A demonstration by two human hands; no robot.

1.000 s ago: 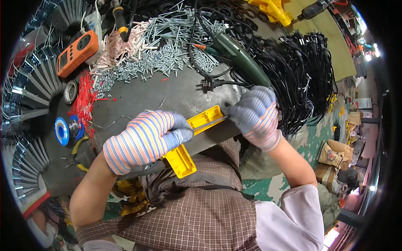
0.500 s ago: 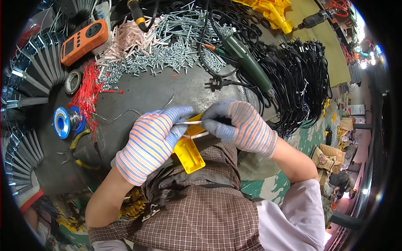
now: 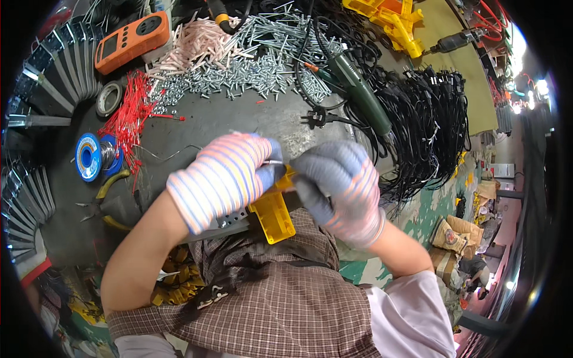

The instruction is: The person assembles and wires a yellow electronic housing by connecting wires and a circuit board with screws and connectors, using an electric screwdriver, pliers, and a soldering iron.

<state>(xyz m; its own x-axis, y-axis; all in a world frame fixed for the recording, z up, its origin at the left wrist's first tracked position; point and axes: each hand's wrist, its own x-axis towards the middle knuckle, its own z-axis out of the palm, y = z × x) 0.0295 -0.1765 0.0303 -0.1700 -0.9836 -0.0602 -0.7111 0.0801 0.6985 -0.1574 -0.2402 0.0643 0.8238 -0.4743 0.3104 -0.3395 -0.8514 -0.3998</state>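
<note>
Both my hands wear striped knit gloves with grey-blue fingers. My left hand (image 3: 230, 176) is closed, with a short piece of thin white wire (image 3: 274, 161) pinched at its fingertips. My right hand (image 3: 343, 191) is curled, thumb and fingers together; motion blurs it, and whatever lies in its pinch is hidden. Between and below the hands, a hollow yellow plastic housing (image 3: 274, 219) hangs over the bench's near edge, its upper part partly covered by my fingers. Beside my left wrist a dark perforated piece (image 3: 231, 218) shows in part.
Screws (image 3: 239, 74), pale sleeves (image 3: 194, 45) and red-tipped leads (image 3: 128, 116) lie at the back. A solder spool (image 3: 89, 156), tape roll (image 3: 109, 98), pliers (image 3: 107, 197) and orange meter (image 3: 132, 42) are left. A green-handled tool (image 3: 361, 95) and black cords (image 3: 424, 119) lie right.
The white wire spanned both hands; now only a short bit shows at my left fingertips. My right hand has turned and dropped slightly. The whole view has shifted a little.
</note>
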